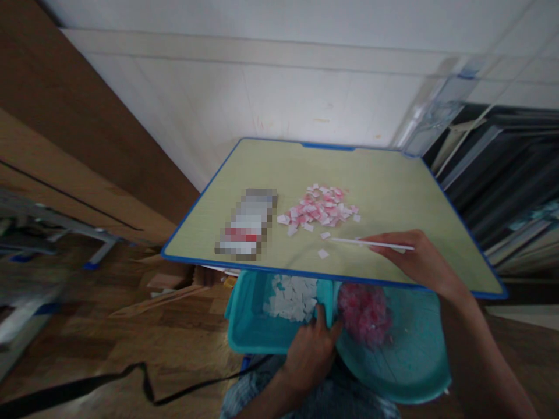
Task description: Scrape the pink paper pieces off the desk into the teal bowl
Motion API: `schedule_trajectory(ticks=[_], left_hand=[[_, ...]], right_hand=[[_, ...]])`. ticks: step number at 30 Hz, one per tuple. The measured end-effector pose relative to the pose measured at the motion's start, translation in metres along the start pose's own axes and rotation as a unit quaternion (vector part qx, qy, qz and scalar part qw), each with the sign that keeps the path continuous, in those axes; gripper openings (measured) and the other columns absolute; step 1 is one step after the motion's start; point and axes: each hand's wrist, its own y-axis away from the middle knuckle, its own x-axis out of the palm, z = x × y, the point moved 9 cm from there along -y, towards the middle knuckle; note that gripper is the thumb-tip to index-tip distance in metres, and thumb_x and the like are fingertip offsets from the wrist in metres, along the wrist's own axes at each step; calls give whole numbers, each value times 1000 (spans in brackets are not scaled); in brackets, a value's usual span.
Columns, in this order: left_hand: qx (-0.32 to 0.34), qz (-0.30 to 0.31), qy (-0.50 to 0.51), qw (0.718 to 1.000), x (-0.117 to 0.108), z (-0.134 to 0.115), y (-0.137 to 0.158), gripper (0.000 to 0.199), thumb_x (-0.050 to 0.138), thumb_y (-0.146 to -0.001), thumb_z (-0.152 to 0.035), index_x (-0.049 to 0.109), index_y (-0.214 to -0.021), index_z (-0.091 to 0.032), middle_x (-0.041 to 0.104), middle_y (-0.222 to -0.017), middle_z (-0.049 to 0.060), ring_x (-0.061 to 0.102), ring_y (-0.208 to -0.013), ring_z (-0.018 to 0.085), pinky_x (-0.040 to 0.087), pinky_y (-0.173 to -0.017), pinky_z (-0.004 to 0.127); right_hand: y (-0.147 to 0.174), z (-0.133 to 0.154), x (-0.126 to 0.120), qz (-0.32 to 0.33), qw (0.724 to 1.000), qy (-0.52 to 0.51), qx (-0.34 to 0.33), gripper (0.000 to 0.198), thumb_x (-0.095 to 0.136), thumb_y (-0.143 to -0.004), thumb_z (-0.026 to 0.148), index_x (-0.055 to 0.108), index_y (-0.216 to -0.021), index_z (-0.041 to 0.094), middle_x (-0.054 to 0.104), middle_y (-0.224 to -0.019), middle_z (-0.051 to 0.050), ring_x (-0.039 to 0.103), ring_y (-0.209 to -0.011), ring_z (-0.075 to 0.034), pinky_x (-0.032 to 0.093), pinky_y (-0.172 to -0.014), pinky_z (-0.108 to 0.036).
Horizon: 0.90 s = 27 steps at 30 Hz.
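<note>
My right hand (pixel 413 256) is closed on a thin white stick (pixel 349 241) just above the small table (pixel 384 174). The stick's tip points left, close to a small white paper square (pixel 325 235). Another loose square (pixel 323 254) lies nearer the front edge. Behind them is a pile of pink and white pieces (pixel 321 208). Below the table, my left hand (pixel 312 352) grips the right rim of a teal rectangular bin (pixel 251 343), index finger over the inside. White squares (pixel 292 299) lie in that bin.
Right of the bin, a round teal basin (pixel 414 372) holds a pink, fluffy-looking heap (pixel 364 311). A blurred-out rectangular object (pixel 248 224) lies on the table's left. Cardboard (pixel 87 134) stands at left; dark flat panels (pixel 506 174) stand at right. A black strap (pixel 148 390) crosses the lower left.
</note>
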Motion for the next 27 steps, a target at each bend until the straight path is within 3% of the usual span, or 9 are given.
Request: schedule_trajectory(ticks=[12, 19, 24, 27], left_hand=[[4, 10, 1, 1000, -1, 0, -1, 49, 39, -83, -15, 33, -130, -28, 30, -131, 22, 61, -79, 25, 50, -64, 39], [3, 7, 0, 1000, -2, 0, -1, 48, 39, -82, -14, 36, -129, -27, 32, -130, 22, 61, -79, 25, 50, -63, 39], [-3, -1, 7, 1000, -3, 0, 1, 50, 42, -83, -17, 34, -130, -30, 30, -131, 20, 61, -79, 24, 49, -65, 38], [-5, 6, 7, 1000, -2, 0, 1, 49, 42, -82, -16, 35, -129, -30, 30, -131, 19, 60, -81, 24, 49, -66, 38]], right_hand=[[20, -6, -19, 47, 999, 1, 9, 24, 56, -78, 35, 73, -87, 21, 73, -87, -4, 68, -78, -24, 54, -69, -31], [10, -7, -28, -65, 997, 44, 11, 27, 55, -79, 38, 73, -87, 19, 73, -83, -5, 67, -70, -22, 53, -60, -30], [-4, -6, -14, -41, 998, 48, 6, 28, 52, -80, 36, 73, -85, 18, 73, -82, -4, 67, -69, -23, 52, -62, -31], [-1, -10, -19, -44, 997, 65, 20, 29, 52, -79, 37, 73, -84, 17, 73, -80, -4, 66, -68, -23, 51, -62, -32]])
